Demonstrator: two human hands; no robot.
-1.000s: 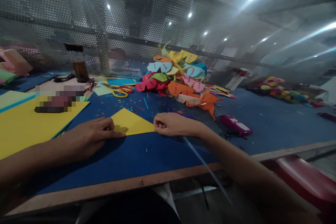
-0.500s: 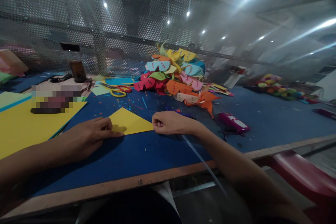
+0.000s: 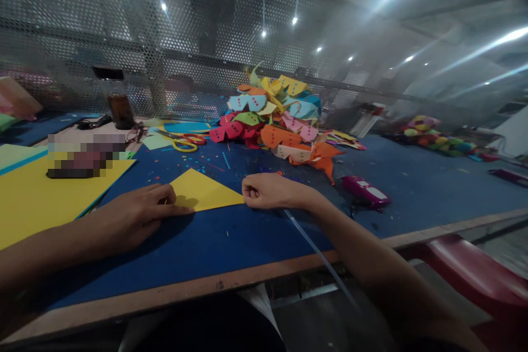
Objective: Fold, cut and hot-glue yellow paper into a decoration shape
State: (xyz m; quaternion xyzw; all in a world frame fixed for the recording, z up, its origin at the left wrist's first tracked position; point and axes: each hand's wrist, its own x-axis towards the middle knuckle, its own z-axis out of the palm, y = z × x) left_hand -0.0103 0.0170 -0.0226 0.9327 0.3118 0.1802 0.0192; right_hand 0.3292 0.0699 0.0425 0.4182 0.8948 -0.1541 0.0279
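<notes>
While the folded yellow triangle (image 3: 206, 191) is kept flat on the blue table (image 3: 198, 264), its left part is pressed by the left hand (image 3: 142, 212), fingers lowered onto it. Its right corner is met by the curled right hand (image 3: 266, 191); whether paper is pinched there cannot be told. Beyond the triangle, scissors (image 3: 184, 146) and a heap of paper cut-outs (image 3: 272, 115) are seen; left of it, yellow sheets (image 3: 49, 203) are stacked.
</notes>
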